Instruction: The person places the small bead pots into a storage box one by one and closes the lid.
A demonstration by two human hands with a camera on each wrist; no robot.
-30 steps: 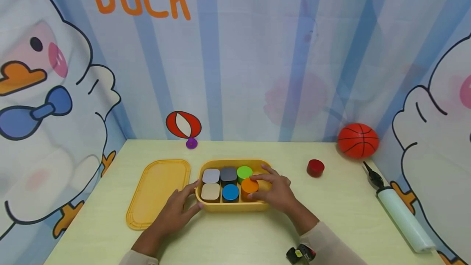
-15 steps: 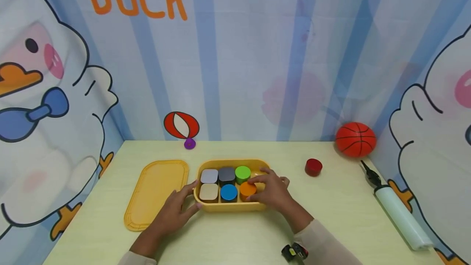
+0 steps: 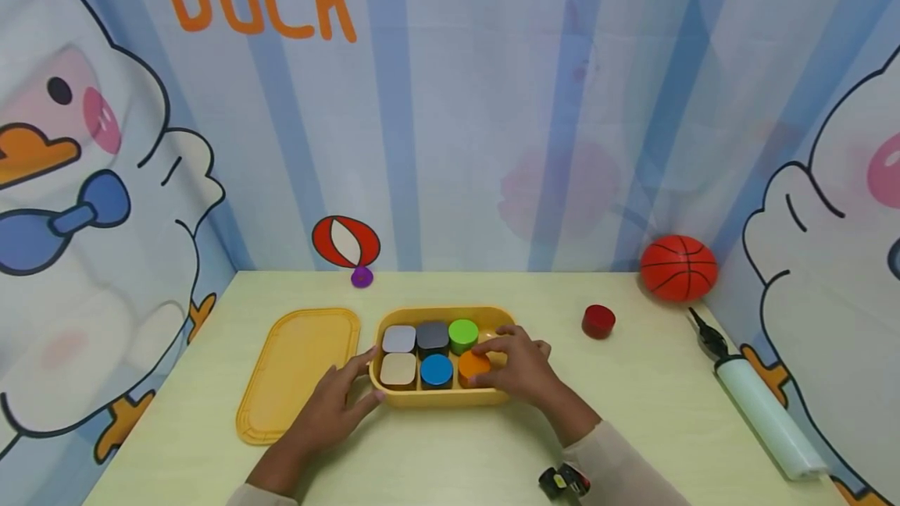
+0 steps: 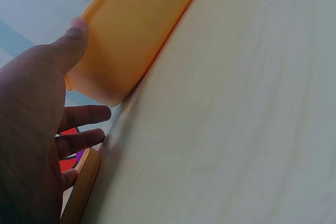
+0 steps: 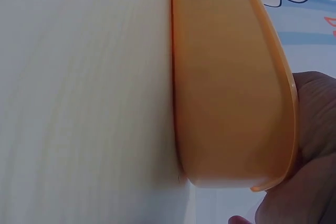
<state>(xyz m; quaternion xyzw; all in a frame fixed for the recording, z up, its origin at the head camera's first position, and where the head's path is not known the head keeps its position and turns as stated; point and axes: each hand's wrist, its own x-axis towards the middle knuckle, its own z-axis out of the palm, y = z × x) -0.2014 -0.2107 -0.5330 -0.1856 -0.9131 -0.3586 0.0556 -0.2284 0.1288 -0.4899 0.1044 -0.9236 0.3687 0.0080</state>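
Observation:
In the head view a yellow rectangular container holds an orange round piece, a blue-topped round piece, a green round piece, and a cream, a light grey and a dark grey squarish piece. My right hand reaches over the right end and pinches the orange piece between thumb and finger. My left hand holds the container's left end, thumb at the front corner. In the left wrist view the thumb lies on the rim; the other fingers stand off it.
Left of the container lies a flat yellow lid-like tray. A dark red round piece, a small basketball and a pale green pump with a black nozzle are at the right. A striped duck curtain backs the table.
The right hand and the orange piece have settled slightly lower inside the container. The left hand stays at the container's left end. The whole head view has shifted slightly.

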